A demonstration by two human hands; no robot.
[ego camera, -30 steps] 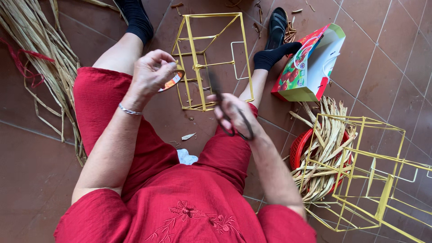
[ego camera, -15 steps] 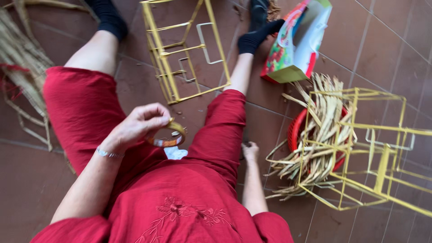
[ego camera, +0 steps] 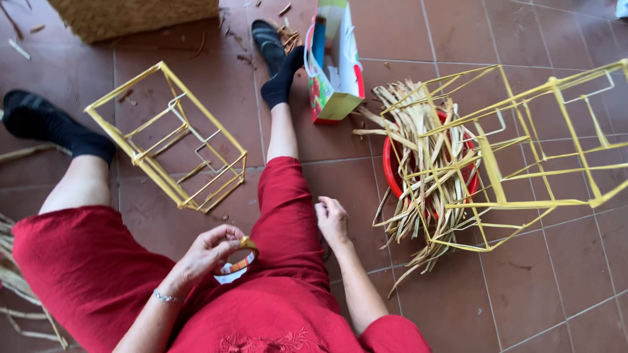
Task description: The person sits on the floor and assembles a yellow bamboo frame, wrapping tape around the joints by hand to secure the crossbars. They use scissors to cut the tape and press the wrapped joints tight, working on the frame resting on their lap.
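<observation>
Here the left hand [ego camera: 209, 252] had its grip closed on a tape roll [ego camera: 237, 263], held over the lap between the red-clothed legs. The right hand [ego camera: 332, 219] lay beside the right thigh with its fingers loosely curled; I cannot tell if it held anything. One yellow frame [ego camera: 171, 137] lay on the tiled floor [ego camera: 562, 287] between the legs. To the right, dry strips [ego camera: 418, 163] filled a red bowl [ego camera: 391, 171] under another frame [ego camera: 523, 144]. A coloured bag [ego camera: 333, 62] stood near the right foot.
</observation>
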